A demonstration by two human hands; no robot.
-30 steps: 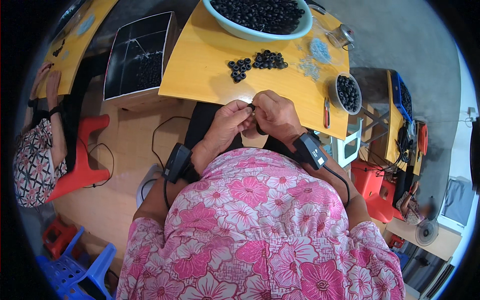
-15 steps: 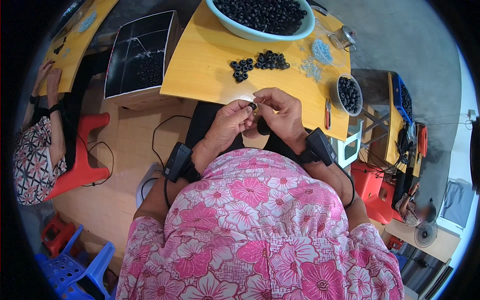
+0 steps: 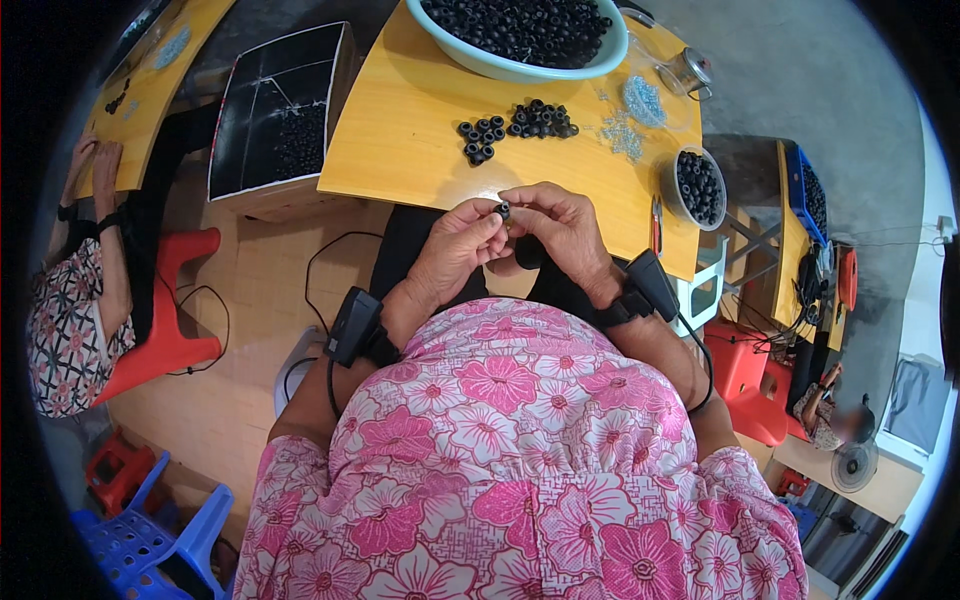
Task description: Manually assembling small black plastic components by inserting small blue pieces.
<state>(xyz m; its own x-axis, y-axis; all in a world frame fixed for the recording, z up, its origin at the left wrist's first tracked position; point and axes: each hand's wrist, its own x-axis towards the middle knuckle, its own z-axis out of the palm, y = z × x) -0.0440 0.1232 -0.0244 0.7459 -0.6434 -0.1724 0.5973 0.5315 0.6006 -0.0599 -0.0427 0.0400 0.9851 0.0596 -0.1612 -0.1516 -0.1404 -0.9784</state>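
Just off the near edge of the yellow table [image 3: 390,150], my left hand [image 3: 450,250] pinches a small black ring-shaped piece [image 3: 503,210] between thumb and fingers. My right hand [image 3: 565,235] meets it from the other side. Its thumb and forefinger are pressed together beside the piece; whatever is between them is too small to make out. Farther up the table lie two groups of similar black pieces, one looser group [image 3: 481,138] and one denser pile [image 3: 540,119]. Small clear bits [image 3: 625,138] are scattered to their right.
A pale blue basin [image 3: 500,68] of black pieces stands at the back. At right are a tub [image 3: 699,188] of them, red-handled snips [image 3: 656,226] and a metal cup [image 3: 690,70]. A lined box [image 3: 265,115] stands left of the table; another person's hands [image 3: 97,165] rest at a neighbouring table.
My right hand has turned slightly and its fingers have drawn in closer to the black piece. The piece shows more plainly in my left fingertips, tilted differently.
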